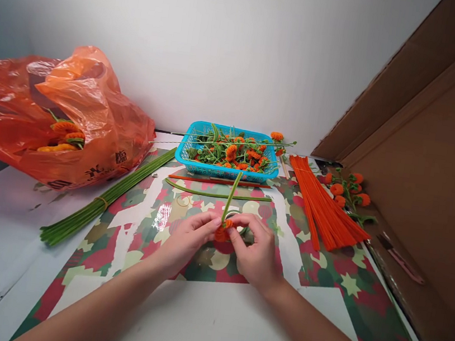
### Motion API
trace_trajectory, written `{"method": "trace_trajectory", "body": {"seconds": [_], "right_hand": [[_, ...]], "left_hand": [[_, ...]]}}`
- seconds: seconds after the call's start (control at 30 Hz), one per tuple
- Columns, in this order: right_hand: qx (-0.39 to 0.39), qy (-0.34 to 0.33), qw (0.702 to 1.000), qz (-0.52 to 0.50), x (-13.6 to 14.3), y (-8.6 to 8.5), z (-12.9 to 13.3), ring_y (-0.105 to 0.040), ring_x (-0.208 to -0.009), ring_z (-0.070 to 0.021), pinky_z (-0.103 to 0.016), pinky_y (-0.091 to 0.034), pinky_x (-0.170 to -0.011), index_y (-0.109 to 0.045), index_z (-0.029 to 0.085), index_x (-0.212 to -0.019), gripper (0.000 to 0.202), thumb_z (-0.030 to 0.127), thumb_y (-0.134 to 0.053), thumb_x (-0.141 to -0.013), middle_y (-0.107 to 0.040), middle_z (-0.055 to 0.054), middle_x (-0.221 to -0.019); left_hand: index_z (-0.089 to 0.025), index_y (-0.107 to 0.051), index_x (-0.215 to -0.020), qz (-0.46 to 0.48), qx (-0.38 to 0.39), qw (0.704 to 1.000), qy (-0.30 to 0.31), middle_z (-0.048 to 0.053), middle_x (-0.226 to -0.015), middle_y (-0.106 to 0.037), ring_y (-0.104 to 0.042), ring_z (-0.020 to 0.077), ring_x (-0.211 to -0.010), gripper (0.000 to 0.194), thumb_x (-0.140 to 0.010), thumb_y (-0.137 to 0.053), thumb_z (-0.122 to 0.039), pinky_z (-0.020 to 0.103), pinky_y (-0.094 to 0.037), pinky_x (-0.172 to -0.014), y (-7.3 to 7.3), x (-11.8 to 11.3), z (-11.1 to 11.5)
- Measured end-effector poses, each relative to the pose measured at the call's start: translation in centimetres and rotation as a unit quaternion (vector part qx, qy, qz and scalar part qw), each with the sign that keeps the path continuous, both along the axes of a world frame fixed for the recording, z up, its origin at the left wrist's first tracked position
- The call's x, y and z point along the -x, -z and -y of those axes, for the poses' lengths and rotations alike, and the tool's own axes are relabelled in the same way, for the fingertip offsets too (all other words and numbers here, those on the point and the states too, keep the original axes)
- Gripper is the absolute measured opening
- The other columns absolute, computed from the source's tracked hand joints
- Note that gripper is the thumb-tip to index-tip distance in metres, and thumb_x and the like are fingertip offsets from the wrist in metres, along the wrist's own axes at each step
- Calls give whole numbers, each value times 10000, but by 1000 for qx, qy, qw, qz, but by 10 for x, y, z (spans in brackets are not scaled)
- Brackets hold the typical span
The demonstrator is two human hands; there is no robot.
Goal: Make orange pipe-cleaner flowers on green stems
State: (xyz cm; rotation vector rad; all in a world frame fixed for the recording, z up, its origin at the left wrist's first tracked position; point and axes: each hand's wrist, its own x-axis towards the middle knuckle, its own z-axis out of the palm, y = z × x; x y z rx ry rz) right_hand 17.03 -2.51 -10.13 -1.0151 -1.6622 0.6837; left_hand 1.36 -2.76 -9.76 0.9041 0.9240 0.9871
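A small orange fuzzy flower (221, 234) with a green fuzzy stem (230, 196) pointing up is held between both hands at the middle of the table. My left hand (190, 240) pinches its left side between thumb and fingers. On the right side, my right hand (254, 249) grips it with thumb and forefinger. Just beyond the hands lie a few green fuzzy stems (216, 194) and orange ones (220, 181), side by side. A roll of tape, partly hidden, sits behind the fingers of my right hand.
Behind stands a blue basket (227, 173) of orange flowers and green stems. An orange plastic bag (103, 119) and a green stem bundle (109, 199) lie left. Rightward are orange stems (324, 206), flowers (347, 192), a cutter knife (401, 259) and a cardboard wall (431, 165).
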Motion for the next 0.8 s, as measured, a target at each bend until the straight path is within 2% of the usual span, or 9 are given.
{"method": "trace_trajectory", "body": {"seconds": [0.17, 0.33, 0.47, 0.63, 0.8], "right_hand": [[-18, -52, 998, 29, -7, -2, -4, -616, -792, -181, -311, -491, -703, -637, 235, -844, 145, 123, -545, -831, -658, -26, -811], [4, -66, 998, 15, -9, -3, -5, -633, -780, -187, -322, -502, -713, -671, 237, -810, 145, 125, -579, -806, -672, -28, -788], [20, -69, 997, 15, -9, -2, -5, -642, -760, -185, -317, -506, -697, -682, 225, -779, 148, 108, -592, -785, -681, -29, -767], [19, -72, 997, 21, -9, -1, -5, -644, -732, -180, -313, -510, -667, -699, 219, -785, 152, 101, -602, -778, -686, -31, -759], [28, -70, 997, 31, -9, 1, -4, -647, -725, -184, -317, -513, -652, -709, 225, -785, 161, 104, -603, -774, -690, -34, -768]], "left_hand": [[-162, -713, -816, -46, 23, 997, 59, 50, -833, -650, -590, 160, -797, 193, -790, -695, -353, 265, -482, -771, -5, 14, -4], [-155, -715, -798, -82, 38, 992, 83, 53, -792, -676, -603, 135, -718, 198, -767, -720, -351, 219, -472, -667, -8, 15, -5], [-139, -703, -754, -129, 42, 986, 96, 47, -716, -658, -580, 126, -633, 259, -756, -717, -398, 212, -438, -577, -6, 17, -5], [-129, -695, -749, -183, 15, 977, 111, 58, -708, -657, -577, 138, -629, 324, -764, -687, -453, 229, -432, -574, -3, 18, -5], [-130, -676, -696, -224, -11, 970, 97, 44, -662, -648, -567, 142, -592, 311, -746, -696, -437, 230, -424, -542, -10, 15, -4]]}}
